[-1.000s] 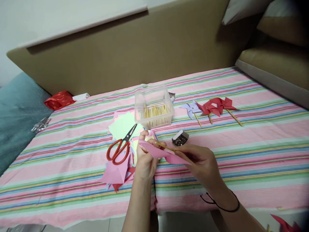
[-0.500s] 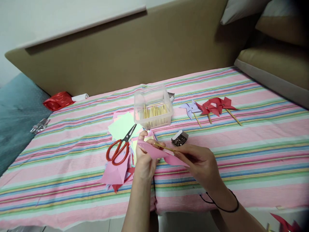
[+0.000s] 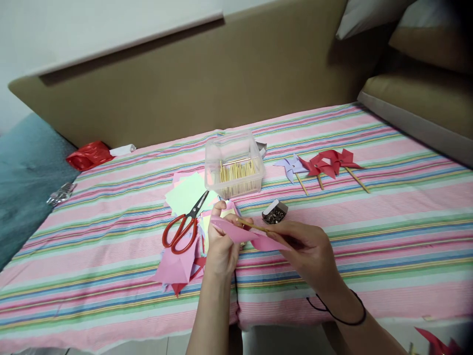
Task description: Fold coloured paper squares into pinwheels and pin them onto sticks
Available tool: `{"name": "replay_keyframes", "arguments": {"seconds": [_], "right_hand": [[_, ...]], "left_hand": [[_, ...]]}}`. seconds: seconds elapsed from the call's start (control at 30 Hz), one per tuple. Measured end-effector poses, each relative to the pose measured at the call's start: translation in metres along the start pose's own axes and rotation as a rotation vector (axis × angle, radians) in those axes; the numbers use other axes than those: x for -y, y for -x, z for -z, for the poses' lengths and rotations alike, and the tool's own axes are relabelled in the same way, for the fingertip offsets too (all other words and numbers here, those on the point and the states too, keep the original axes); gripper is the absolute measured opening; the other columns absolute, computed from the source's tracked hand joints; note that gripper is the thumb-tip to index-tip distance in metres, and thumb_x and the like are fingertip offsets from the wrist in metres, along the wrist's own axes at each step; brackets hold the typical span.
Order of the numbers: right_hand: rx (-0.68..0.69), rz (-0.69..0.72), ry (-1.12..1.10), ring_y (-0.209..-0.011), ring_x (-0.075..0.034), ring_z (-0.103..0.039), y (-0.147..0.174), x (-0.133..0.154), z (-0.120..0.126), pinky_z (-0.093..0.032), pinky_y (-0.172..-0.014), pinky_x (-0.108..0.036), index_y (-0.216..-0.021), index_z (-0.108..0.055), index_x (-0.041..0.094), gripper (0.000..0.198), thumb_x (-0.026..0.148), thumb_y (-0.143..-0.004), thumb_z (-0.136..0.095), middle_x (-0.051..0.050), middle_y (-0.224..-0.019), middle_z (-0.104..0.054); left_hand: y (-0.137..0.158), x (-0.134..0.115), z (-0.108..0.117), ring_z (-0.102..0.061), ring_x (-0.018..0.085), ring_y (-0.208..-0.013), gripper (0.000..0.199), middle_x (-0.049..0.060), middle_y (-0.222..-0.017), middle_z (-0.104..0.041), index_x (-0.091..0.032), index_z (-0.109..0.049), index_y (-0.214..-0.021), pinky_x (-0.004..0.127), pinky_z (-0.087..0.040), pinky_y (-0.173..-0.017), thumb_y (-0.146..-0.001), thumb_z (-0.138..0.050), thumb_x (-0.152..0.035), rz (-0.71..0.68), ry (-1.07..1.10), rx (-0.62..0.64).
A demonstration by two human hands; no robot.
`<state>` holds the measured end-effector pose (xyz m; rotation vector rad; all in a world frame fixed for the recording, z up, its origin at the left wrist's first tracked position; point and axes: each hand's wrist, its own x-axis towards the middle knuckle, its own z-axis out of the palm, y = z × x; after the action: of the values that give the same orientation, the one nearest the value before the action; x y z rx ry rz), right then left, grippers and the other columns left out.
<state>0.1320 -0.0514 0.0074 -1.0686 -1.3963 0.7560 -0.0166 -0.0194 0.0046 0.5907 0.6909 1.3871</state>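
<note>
My left hand (image 3: 222, 241) is closed on a folded pink paper pinwheel (image 3: 236, 231), fingers behind it and thumb near its left tip. A thin wooden stick (image 3: 254, 226) runs along the paper's upper edge. Its right part is pinched in my right hand (image 3: 310, 249), whose fingers also touch the paper's right end. Where stick and paper meet is partly hidden by the fingers. Just beyond my right hand sits a small open box (image 3: 275, 212) of dark metal pins. Orange-handled scissors (image 3: 181, 231) lie left of my left hand, on paper sheets.
A clear plastic box (image 3: 235, 180) of wooden sticks stands behind my hands. To its right lie a lilac pinwheel (image 3: 294, 166) and red pinwheels (image 3: 342, 159). Pale green paper squares (image 3: 186, 193) and a pink square (image 3: 176, 266) are at left. A red plastic bag (image 3: 90, 155) sits farther left.
</note>
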Motion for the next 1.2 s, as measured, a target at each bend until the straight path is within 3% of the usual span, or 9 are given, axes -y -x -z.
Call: {"name": "replay_keyframes", "arguments": {"seconds": [0.5, 0.7, 0.97, 1.2], "right_hand": [[-0.006, 0.017, -0.017, -0.070, -0.018, -0.071, 0.0002, -0.0011, 0.0000, -0.055, -0.059, -0.024, -0.085, -0.076, 0.021, 0.015, 0.014, -0.077, -0.066, -0.004, -0.079, -0.076], [-0.002, 0.028, 0.017, -0.069, -0.017, -0.071, 0.0009, -0.0032, -0.0003, -0.054, -0.060, -0.024, -0.085, -0.075, 0.020, 0.014, 0.013, -0.078, -0.065, -0.004, -0.078, -0.076], [-0.005, 0.067, 0.035, -0.069, -0.019, -0.071, 0.0012, -0.0025, -0.0007, -0.054, -0.058, -0.024, -0.086, -0.075, 0.016, 0.013, 0.013, -0.078, -0.065, -0.007, -0.078, -0.076], [-0.017, 0.101, 0.056, -0.067, -0.018, -0.070, 0.0026, -0.0043, -0.0012, -0.054, -0.057, -0.024, -0.086, -0.074, 0.015, 0.012, 0.011, -0.078, -0.065, -0.008, -0.078, -0.075]], "left_hand": [[-0.0009, -0.0007, 0.0013, -0.069, 0.015, -0.072, 0.085, -0.009, -0.062, -0.061, -0.032, -0.044, -0.120, 0.019, -0.052, -0.060, -0.048, -0.089, -0.018, 0.003, -0.001, 0.020], [-0.0013, -0.0001, 0.0013, -0.068, 0.015, -0.069, 0.084, -0.009, -0.062, -0.060, -0.031, -0.044, -0.120, 0.024, -0.053, -0.069, -0.049, -0.089, -0.018, -0.006, -0.002, 0.017], [-0.0022, 0.0014, 0.0070, -0.068, 0.011, -0.069, 0.063, -0.008, -0.067, -0.062, -0.025, -0.046, -0.101, 0.017, -0.050, -0.062, -0.053, -0.087, -0.017, -0.003, -0.017, 0.024], [-0.0019, 0.0008, 0.0061, -0.069, 0.011, -0.069, 0.064, -0.008, -0.067, -0.063, -0.025, -0.046, -0.099, 0.016, -0.052, -0.063, -0.052, -0.087, -0.014, -0.008, -0.004, 0.041]]}}
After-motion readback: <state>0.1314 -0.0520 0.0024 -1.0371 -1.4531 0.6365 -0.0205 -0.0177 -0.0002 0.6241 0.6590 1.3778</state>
